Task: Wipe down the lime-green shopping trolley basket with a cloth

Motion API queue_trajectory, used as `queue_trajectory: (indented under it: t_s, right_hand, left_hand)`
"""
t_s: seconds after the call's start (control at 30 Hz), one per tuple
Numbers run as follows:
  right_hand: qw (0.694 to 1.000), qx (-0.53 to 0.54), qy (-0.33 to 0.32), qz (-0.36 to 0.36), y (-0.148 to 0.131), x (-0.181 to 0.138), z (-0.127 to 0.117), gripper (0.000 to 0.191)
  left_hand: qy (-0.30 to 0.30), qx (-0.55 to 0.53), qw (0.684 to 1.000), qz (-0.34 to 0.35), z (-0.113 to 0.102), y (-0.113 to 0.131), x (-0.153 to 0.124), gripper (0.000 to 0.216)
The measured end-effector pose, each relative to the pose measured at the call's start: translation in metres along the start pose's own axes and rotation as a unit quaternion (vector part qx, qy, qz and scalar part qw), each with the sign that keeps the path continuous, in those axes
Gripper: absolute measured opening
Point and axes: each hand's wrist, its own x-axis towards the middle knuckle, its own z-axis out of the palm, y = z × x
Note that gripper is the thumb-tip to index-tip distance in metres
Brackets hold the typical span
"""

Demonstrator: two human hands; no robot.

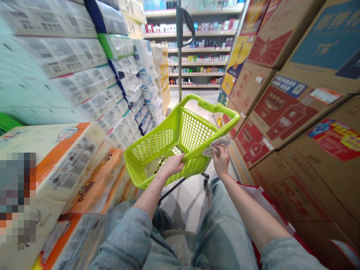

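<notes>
A lime-green plastic shopping basket (pixel 157 150) on a wheeled frame stands tilted in a narrow shop aisle in front of me. My left hand (pixel 173 164) is closed over the basket's near rim. My right hand (pixel 221 159) is closed on a small printed packet (pixel 216 145), held against the basket's right rim. The basket looks empty through its mesh walls. My knees in pale jeans show below the hands.
Stacked packs of tissue paper (pixel 70 86) wall the left side. Brown cardboard cartons (pixel 295 123) are piled on the right. A pole with a grey handle (pixel 182 37) rises beyond the basket. Shelves of small goods (pixel 197 48) close the aisle's far end. A red bag (pixel 267 202) lies by my right arm.
</notes>
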Motion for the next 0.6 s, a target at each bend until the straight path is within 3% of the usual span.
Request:
queue_trajectory:
  t_s: [0.2, 0.37, 0.47, 0.6]
  right_hand:
    - [0.999, 0.015, -0.002, 0.033, -0.023, -0.041, 0.031, 0.033]
    - [0.991, 0.017, -0.126, -0.030, -0.037, -0.078, 0.038, 0.033]
    - [0.990, 0.002, -0.135, -0.046, -0.031, -0.075, 0.036, 0.031]
    - [0.988, -0.024, -0.126, -0.082, -0.012, -0.044, 0.028, 0.028]
  left_hand:
    - [-0.001, 0.007, 1.000, -0.004, 0.001, 0.002, 0.001, 0.021]
    - [0.006, 0.010, 1.000, -0.003, 0.002, 0.002, 0.005, 0.025]
    - [0.000, 0.012, 1.000, -0.014, 0.001, 0.002, 0.005, 0.027]
    - [-0.009, 0.017, 1.000, -0.021, 0.000, 0.002, 0.004, 0.027]
